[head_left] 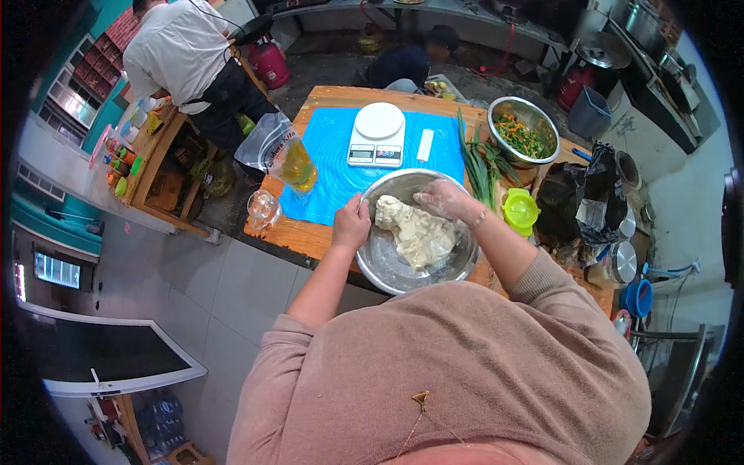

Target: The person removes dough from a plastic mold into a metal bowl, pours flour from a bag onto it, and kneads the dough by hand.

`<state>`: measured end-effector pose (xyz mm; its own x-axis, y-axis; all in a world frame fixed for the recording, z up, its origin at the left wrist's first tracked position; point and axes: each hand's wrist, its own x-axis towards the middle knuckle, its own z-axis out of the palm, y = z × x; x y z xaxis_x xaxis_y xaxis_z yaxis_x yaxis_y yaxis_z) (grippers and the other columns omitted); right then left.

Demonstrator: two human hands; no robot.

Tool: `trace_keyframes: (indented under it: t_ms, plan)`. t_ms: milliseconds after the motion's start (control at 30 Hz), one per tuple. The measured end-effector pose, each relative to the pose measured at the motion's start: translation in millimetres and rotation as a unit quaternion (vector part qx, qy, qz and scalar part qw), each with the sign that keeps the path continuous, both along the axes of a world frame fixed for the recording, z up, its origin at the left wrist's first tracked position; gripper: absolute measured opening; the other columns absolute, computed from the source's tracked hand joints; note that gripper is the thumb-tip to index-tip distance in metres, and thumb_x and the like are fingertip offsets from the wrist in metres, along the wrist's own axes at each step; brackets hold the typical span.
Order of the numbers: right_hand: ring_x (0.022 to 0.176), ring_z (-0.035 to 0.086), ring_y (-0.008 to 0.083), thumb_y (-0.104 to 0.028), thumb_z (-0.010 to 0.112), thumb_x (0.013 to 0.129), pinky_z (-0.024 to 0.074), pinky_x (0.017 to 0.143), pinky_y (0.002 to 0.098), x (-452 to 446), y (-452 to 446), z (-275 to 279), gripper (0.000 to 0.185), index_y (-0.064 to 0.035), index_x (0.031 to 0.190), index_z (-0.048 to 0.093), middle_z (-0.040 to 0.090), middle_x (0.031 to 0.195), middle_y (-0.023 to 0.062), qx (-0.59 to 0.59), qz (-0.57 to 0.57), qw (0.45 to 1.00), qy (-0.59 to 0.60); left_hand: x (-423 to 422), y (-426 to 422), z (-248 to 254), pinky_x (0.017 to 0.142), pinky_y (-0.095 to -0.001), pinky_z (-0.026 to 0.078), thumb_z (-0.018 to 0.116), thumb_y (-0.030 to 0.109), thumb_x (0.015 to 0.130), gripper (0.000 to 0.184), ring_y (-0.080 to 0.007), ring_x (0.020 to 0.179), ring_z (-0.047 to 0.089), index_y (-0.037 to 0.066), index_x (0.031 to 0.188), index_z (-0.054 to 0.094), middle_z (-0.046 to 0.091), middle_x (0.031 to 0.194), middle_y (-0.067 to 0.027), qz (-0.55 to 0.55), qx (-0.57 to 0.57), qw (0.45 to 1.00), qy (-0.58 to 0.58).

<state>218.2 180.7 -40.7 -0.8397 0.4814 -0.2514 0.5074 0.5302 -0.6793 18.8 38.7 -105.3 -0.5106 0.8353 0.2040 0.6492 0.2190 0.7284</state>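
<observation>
A wide metal bowl (pixel 372 261) stands at the near edge of the wooden table, partly over a blue mat (pixel 329 186). Pale, sticky dough (pixel 418 234) lies in it. My left hand (pixel 353 222) grips the bowl's left rim, fingers closed. Inside the bowl at the upper right, my right hand (pixel 443 200) touches the dough's top edge, its fingers bent and smeared with dough; whether they pinch any is too small to tell. Behind the bowl a white kitchen scale (pixel 377 136) rests on the mat.
An oil bag (pixel 297 167) and clear cup (pixel 264 208) are left; green onions (pixel 482 170), a vegetable bowl (pixel 523 133), a green dish (pixel 520 211) and black bags (pixel 562 198) right. One person (pixel 182 54) stands back left; another (pixel 399 66) is low behind the table.
</observation>
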Motion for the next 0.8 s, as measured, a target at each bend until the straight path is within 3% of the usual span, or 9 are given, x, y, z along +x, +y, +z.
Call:
trace_keyframes:
  t_ms: [33, 100, 200, 267, 300, 400, 500, 533, 800]
  plan:
    - [0.062, 0.059, 0.0277, -0.038, 0.058, 0.088, 0.0466, 0.062, 0.0416, -6, 9, -4, 0.039, -0.0011, 0.081, 0.068, 0.063, 0.074, 0.0166, 0.036, 0.015, 0.999, -0.019, -1, 0, -2, 0.079, -0.0453, 0.05, 0.052, 0.021, 0.089, 0.035, -0.0429, 0.09, 0.061, -0.005, 0.11, 0.06, 0.062, 0.096, -0.0294, 0.004, 0.013, 1.0, 0.009]
    - [0.065, 0.059, 0.0291, -0.041, 0.056, 0.089, 0.0462, 0.063, 0.0417, -31, 36, -91, 0.041, -0.0027, 0.086, 0.07, 0.064, 0.074, 0.0161, 0.082, 0.088, 0.992, 0.047, -2, 1, -1, 0.079, -0.0453, 0.05, 0.053, 0.021, 0.088, 0.035, -0.0427, 0.09, 0.061, -0.005, 0.11, 0.06, 0.062, 0.096, -0.0291, -0.004, 0.0, 1.0, 0.004]
    - [0.072, 0.063, 0.0301, -0.051, 0.063, 0.08, 0.0486, 0.069, 0.0405, -68, 18, -98, 0.053, 0.0006, 0.089, 0.07, 0.066, 0.08, 0.019, 0.049, 0.026, 0.998, -0.01, 1, -3, 5, 0.079, -0.0454, 0.05, 0.052, 0.022, 0.089, 0.035, -0.0423, 0.09, 0.061, -0.004, 0.111, 0.06, 0.063, 0.095, -0.0285, 0.002, -0.008, 1.0, 0.008]
    - [0.077, 0.065, 0.0301, -0.057, 0.068, 0.072, 0.0502, 0.073, 0.0399, -83, -2, -59, 0.065, 0.0055, 0.088, 0.069, 0.066, 0.083, 0.0222, 0.065, -0.056, 0.995, -0.05, 2, 0, 6, 0.078, -0.0458, 0.049, 0.052, 0.022, 0.089, 0.035, -0.0423, 0.09, 0.061, -0.003, 0.111, 0.06, 0.063, 0.094, -0.0282, 0.015, -0.006, 1.0, 0.008]
    - [0.079, 0.067, 0.0292, -0.064, 0.072, 0.061, 0.0508, 0.075, 0.039, -85, -1, -50, 0.079, 0.012, 0.08, 0.067, 0.066, 0.079, 0.023, 0.04, -0.069, 0.996, -0.05, 1, 1, 5, 0.078, -0.0462, 0.049, 0.051, 0.023, 0.089, 0.034, -0.0424, 0.09, 0.061, -0.002, 0.111, 0.06, 0.063, 0.094, -0.028, 0.022, -0.006, 1.0, 0.005]
    - [0.075, 0.066, 0.0321, -0.062, 0.072, 0.061, 0.0508, 0.072, 0.0392, -86, 2, -39, 0.07, 0.0067, 0.075, 0.068, 0.066, 0.072, 0.0223, -0.028, -0.022, 0.993, -0.113, 5, -2, 5, 0.077, -0.0474, 0.049, 0.05, 0.024, 0.09, 0.033, -0.043, 0.088, 0.061, 0.001, 0.11, 0.061, 0.063, 0.092, -0.0278, 0.033, -0.018, 0.999, -0.005]
    - [0.074, 0.065, 0.033, -0.056, 0.075, 0.059, 0.0512, 0.071, 0.0391, -84, -1, -85, 0.06, 0.0005, 0.078, 0.07, 0.067, 0.076, 0.0194, 0.069, 0.079, 0.994, -0.04, 5, 1, 16, 0.076, -0.0485, 0.048, 0.05, 0.024, 0.09, 0.031, -0.0436, 0.087, 0.061, 0.003, 0.109, 0.061, 0.063, 0.09, -0.0278, 0.04, -0.041, 0.998, 0.002]
    - [0.077, 0.065, 0.0341, -0.052, 0.076, 0.057, 0.0503, 0.07, 0.0411, -69, -24, -43, 0.057, -0.004, 0.086, 0.07, 0.068, 0.082, 0.0173, 0.073, 0.08, 0.992, -0.07, 8, -4, 16, 0.075, -0.0488, 0.048, 0.05, 0.025, 0.09, 0.03, -0.0438, 0.087, 0.06, 0.004, 0.109, 0.061, 0.063, 0.09, -0.0278, 0.044, -0.057, 0.997, 0.001]
    - [0.09, 0.065, 0.0309, -0.044, 0.075, 0.065, 0.0507, 0.078, 0.0407, 15, -51, 38, 0.044, -0.0152, 0.097, 0.068, 0.067, 0.092, 0.0131, 0.135, 0.234, 0.943, -0.196, 6, -7, 6, 0.076, -0.0492, 0.049, 0.05, 0.023, 0.09, 0.034, -0.0441, 0.086, 0.061, 0.0, 0.114, 0.059, 0.062, 0.092, -0.0281, 0.036, -0.049, 0.998, -0.005]
